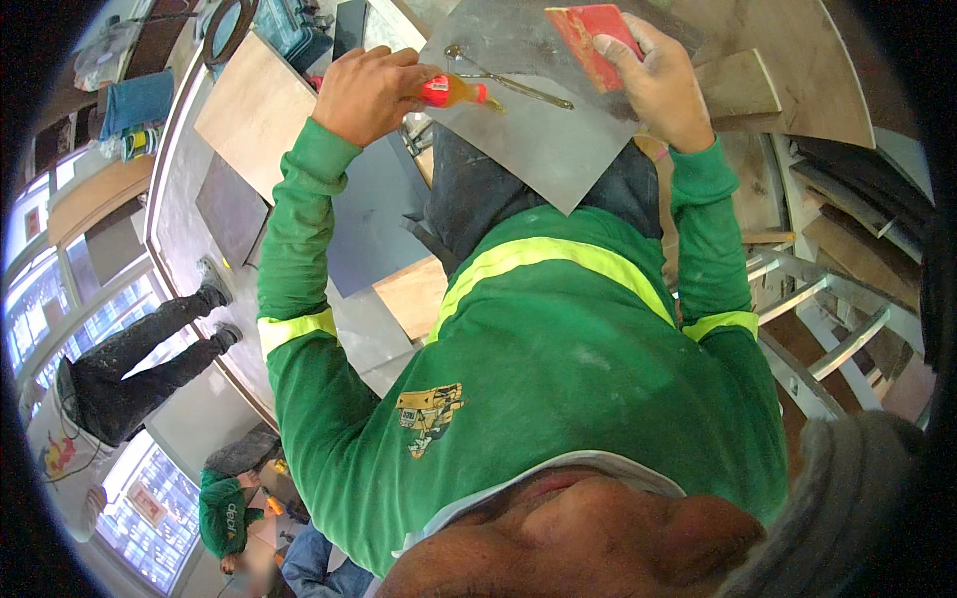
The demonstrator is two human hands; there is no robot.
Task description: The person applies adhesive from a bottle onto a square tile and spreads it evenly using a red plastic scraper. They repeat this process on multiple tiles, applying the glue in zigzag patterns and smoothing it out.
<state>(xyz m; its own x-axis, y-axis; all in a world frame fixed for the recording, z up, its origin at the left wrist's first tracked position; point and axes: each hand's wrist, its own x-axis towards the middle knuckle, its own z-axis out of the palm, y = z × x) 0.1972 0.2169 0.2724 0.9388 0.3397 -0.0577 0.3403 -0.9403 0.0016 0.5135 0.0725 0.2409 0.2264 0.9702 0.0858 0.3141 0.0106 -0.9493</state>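
Apparently, adhesive is being applied: the left hand is clasping a bottle in curled fingers above the grey sheet, left of an amber streak. The right hand is pinching a red card; spreading is probably needing its edge lowered.

I see a green long-sleeved sweatshirt with snug cuffs, fluorescent yellow bands at waist and sleeves, pale smudges, a yellow-and-black chest print, a light grey collar, dark trousers and a grey knitted cap.
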